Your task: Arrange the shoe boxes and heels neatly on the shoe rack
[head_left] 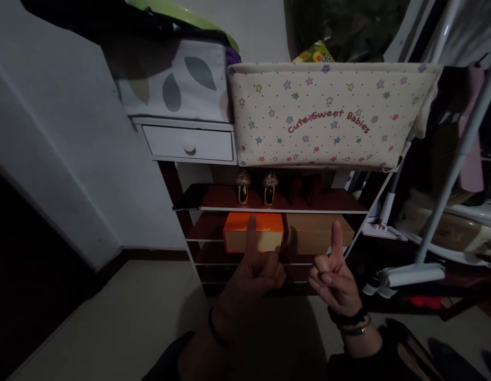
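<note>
Both hands are raised before a shoe rack, each with the index finger pointing up and the other fingers curled in. My left hand (255,270) is in front of an orange box (253,222) with a pale front, its fingertip overlapping the box in view. My right hand (336,278) has its thumb folded over the curled fingers, in front of a brown cardboard box (312,227). Nothing shows in either hand. Whether a fingertip touches a box, I cannot tell. A pair of glittery shoes (270,185) and a dark red pair (304,188) stand on the shelf above.
A cream fabric basket (332,100) printed with stars sits on top of the rack (269,210), beside a leaf-patterned box (173,79) above a white drawer (189,143). To the right lean a long-handled roller (412,275) and a pink brush (471,143). Dark shoes (412,344) lie at lower right.
</note>
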`<state>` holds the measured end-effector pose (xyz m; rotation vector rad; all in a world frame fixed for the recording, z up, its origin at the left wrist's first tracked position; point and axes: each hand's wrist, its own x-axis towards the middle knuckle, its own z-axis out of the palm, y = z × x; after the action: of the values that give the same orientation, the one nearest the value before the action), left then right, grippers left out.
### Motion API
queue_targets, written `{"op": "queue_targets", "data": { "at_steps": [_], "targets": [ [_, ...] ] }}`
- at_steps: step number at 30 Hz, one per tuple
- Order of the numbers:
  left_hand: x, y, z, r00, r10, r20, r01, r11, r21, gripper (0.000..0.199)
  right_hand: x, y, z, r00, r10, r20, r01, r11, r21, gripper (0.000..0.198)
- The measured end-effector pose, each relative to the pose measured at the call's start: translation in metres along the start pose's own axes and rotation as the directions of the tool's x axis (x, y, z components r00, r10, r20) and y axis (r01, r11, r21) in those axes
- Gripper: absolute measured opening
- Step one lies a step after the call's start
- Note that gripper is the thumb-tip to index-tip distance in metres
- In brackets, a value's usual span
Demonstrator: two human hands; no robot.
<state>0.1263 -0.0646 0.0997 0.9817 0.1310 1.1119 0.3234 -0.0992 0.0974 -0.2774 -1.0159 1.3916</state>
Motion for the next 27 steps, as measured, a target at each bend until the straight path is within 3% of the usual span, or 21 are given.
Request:
{"op": "queue_targets", "data": {
  "at_steps": [7,13,16,18,19,23,25,27],
  "targets": [
    [-0.006,0.005,-0.005,0.999,0.000,-0.049,0.001,0.999,0.033,0.117,-0.011,-0.004,-0.011,1.000,-0.002,0.016,0.002,1.000,-0.030,0.104],
    [-0.008,0.007,-0.005,0.999,0.025,0.022,-0.025,1.000,0.015,0.105,-0.010,-0.011,-0.004,1.000,-0.017,0.022,0.018,0.999,-0.044,0.092],
    [-0.002,0.002,-0.012,0.999,0.026,0.027,-0.027,0.998,0.050,0.072,-0.005,-0.005,-0.011,0.999,-0.017,-0.029,0.014,0.996,-0.086,0.077],
    [0.002,-0.004,-0.022,0.999,-0.005,-0.032,0.010,0.985,0.170,0.037,-0.004,0.005,-0.023,0.992,-0.016,-0.125,-0.009,0.981,-0.194,0.038],
    [0.003,-0.009,-0.027,0.996,-0.032,-0.077,0.051,0.965,0.259,0.029,-0.004,0.012,-0.030,0.982,-0.012,-0.188,-0.042,0.960,-0.279,0.024],
    [-0.010,-0.041,-0.051,0.956,-0.136,-0.260,0.259,0.805,0.533,0.040,-0.018,0.044,-0.050,0.932,0.031,-0.361,-0.260,0.751,-0.607,0.059],
    [-0.023,-0.062,-0.058,0.934,-0.172,-0.312,0.326,0.766,0.555,0.041,-0.028,0.061,-0.050,0.921,0.088,-0.378,-0.335,0.673,-0.660,0.066],
    [-0.035,-0.085,-0.061,0.919,-0.268,-0.290,0.388,0.752,0.533,0.041,-0.038,0.077,-0.044,0.910,0.185,-0.371,-0.396,0.649,-0.649,0.069]
  ]
}}
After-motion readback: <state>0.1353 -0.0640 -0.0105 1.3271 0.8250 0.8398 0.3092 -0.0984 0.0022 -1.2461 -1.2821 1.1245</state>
